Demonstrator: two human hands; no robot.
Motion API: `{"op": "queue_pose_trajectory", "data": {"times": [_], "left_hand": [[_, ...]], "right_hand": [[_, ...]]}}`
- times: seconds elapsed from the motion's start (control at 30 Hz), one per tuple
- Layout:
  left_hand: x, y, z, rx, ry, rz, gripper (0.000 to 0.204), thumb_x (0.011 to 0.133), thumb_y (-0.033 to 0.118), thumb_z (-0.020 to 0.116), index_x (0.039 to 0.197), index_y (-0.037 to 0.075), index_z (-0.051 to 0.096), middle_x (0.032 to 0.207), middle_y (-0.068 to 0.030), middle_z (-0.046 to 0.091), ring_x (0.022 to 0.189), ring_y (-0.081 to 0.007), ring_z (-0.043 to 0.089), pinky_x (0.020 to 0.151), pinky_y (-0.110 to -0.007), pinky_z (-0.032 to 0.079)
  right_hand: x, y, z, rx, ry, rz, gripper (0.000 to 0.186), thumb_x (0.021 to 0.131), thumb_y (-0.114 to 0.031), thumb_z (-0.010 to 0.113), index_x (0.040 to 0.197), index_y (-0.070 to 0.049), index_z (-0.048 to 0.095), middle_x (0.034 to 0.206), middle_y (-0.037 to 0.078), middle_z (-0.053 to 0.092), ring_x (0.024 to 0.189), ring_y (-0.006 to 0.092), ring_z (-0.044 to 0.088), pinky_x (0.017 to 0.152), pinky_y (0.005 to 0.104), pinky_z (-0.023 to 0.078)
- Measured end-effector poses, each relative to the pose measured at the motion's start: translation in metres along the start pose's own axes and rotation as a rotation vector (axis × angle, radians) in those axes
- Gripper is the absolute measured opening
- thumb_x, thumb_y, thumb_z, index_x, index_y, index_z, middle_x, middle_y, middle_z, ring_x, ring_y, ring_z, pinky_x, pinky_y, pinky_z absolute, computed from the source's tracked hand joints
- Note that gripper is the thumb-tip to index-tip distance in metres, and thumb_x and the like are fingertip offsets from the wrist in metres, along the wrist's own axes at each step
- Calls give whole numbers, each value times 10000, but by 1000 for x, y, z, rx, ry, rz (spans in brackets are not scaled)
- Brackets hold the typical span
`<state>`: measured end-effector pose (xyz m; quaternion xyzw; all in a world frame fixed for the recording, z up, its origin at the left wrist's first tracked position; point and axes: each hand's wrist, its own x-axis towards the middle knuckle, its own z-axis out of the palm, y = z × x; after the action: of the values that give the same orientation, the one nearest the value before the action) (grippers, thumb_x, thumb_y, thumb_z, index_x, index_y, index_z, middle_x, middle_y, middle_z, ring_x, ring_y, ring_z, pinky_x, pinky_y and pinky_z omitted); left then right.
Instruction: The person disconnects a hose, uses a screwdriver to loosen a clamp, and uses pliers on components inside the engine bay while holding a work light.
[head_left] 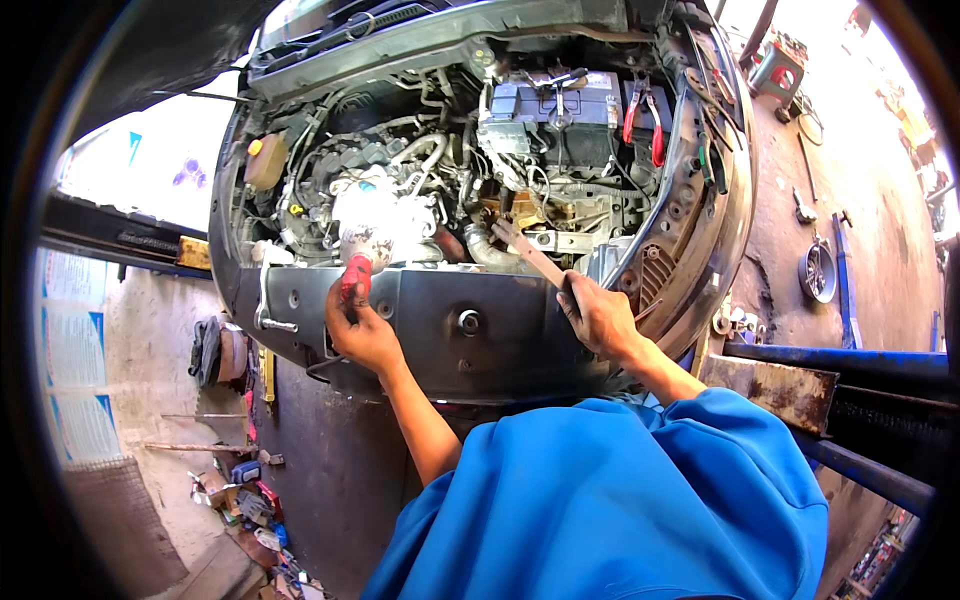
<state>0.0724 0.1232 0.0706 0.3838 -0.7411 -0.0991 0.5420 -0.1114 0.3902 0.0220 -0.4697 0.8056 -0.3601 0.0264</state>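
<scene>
Workshop floor [870,235] surrounds an opened car [530,355]. In front and left of its battery [597,105], the left hand [365,332] curls around the red holder [356,275] of a lit bulb lamp [366,238]; directly in front of the battery, the right hand [602,318] closes on a flat brown bar [533,255]. Right of the battery lie red-handled pliers [657,146].

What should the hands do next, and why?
Maybe the left hand should move the lamp a little to the right. The right hand is holding the tool with its far end pointing into the engine bay, but the lamp's bright glow is left of that end.
</scene>
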Motion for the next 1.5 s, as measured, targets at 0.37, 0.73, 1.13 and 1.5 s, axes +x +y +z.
{"op": "queue_pose_trajectory", "data": {"times": [0.37, 0.73, 1.13, 1.5], "left_hand": [[42, -49, -3, -109, -200, 223, 231, 952, 235, 591, 1124, 97, 657, 1040, -104, 698, 929, -304, 638, 864, -393, 445], [46, -24, 34, -162, -299, 395, 194, 872, 94, 641, 1061, 101, 683, 915, -87, 710, 822, -287, 647, 784, -377, 475], [32, -59, 40, 25, -340, 323, 201, 853, 91, 657, 1050, 98, 695, 943, -66, 718, 827, -283, 646, 778, -389, 490], [10, -56, 41, 133, -423, 283, 252, 842, 116, 671, 1091, 147, 691, 981, -61, 704, 898, -295, 627, 773, -406, 505]], "right_hand": [[-15, -4, 22, -191, 256, -116, 268, 870, -208, 656, 1066, -37, 586, 861, 116, 647, 684, 309, 651, 576, 384, 517], [-19, -4, 29, -275, 269, -40, 261, 852, -210, 652, 1054, -60, 582, 877, 125, 655, 725, 338, 654, 621, 412, 523], [-19, -1, 24, -309, 271, -46, 283, 858, -236, 660, 1056, -49, 584, 851, 109, 649, 698, 305, 652, 588, 395, 521], [-20, 0, 17, -177, 280, -35, 248, 847, -213, 675, 1019, -68, 572, 782, 88, 606, 662, 281, 637, 550, 376, 511]]}}
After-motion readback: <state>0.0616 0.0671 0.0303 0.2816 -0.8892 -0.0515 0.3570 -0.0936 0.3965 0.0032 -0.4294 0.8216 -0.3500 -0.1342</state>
